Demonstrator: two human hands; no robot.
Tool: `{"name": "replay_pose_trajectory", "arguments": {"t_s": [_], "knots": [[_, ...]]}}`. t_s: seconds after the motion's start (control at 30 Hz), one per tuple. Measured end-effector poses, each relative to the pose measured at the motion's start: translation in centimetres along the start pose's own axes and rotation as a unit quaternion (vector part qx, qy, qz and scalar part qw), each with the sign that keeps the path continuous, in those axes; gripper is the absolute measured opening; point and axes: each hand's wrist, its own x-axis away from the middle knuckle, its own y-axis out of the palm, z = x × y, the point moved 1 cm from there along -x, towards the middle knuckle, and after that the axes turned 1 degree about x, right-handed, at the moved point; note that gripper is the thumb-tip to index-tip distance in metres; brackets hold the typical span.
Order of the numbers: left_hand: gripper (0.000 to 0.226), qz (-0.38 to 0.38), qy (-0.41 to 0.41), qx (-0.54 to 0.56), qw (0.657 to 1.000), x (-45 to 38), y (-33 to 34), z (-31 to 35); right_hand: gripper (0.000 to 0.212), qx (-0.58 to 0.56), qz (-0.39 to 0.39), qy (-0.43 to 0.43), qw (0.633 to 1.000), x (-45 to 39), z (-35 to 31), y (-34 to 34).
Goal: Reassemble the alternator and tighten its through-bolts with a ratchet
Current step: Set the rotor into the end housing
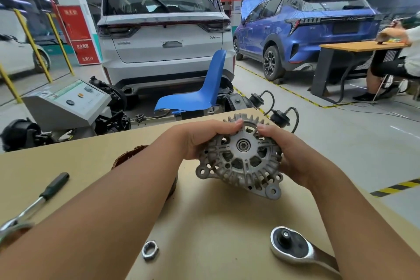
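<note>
A grey cast alternator (241, 159) is tilted above the wooden table (216, 223), its vented end frame with the centre bearing facing me. My left hand (200, 136) grips its upper left side and my right hand (288, 152) grips its right side. The fan blades of the rotor show behind its top edge. A chrome ratchet head (293, 245) lies on the table at the lower right. A loose hex nut (150, 250) lies near the front edge. The copper stator winding (129, 154) is mostly hidden behind my left forearm.
A second chrome tool with a black handle (43, 195) lies at the table's left. Beyond the table stand a blue chair (204, 88), a grey control console (68, 102), a white car and a blue car. A person sits at another table (359, 46) at the far right.
</note>
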Motion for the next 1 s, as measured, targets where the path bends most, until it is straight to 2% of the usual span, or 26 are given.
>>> {"name": "replay_pose_trajectory", "arguments": {"t_s": [0.13,0.23,0.3,0.47,0.6,0.67,0.73,0.8,0.9,1.0], "knots": [[0.073,0.008,0.004,0.006,1.0,0.0,0.3,-0.3,0.072,-0.009,-0.046,0.014,0.999,0.6,-0.1,0.4],[0.078,0.01,0.012,0.032,0.999,0.1,0.5,-0.6,0.058,-0.009,-0.04,0.013,0.999,0.7,-0.1,0.4],[0.073,0.017,0.025,0.056,0.998,0.1,0.5,-1.2,0.054,-0.016,-0.024,0.017,0.999,0.7,0.2,0.5],[0.052,0.021,0.058,0.126,0.99,0.0,0.8,-2.4,0.058,-0.044,-0.005,0.015,0.999,0.8,0.4,0.9],[0.051,0.036,0.058,0.142,0.988,0.1,1.4,-2.3,0.063,-0.074,-0.016,0.014,0.997,0.6,0.1,1.1],[0.054,0.048,0.046,0.157,0.985,0.3,1.5,-1.9,0.064,-0.104,-0.022,0.029,0.994,0.5,-0.1,0.9],[0.055,0.064,0.019,0.161,0.985,0.7,1.4,-1.1,0.056,-0.151,-0.056,0.049,0.986,0.6,-0.5,0.9],[0.068,0.079,-0.022,0.147,0.986,1.4,1.3,-0.4,0.051,-0.178,-0.084,0.067,0.978,1.0,-0.8,0.8],[0.093,0.107,-0.058,0.13,0.984,2.4,1.3,0.2,0.053,-0.166,-0.106,0.092,0.976,1.7,-0.7,0.7],[0.09,0.148,-0.091,0.121,0.977,3.1,1.7,0.8,0.049,-0.13,-0.085,0.105,0.982,2.1,-0.9,1.1]]}}
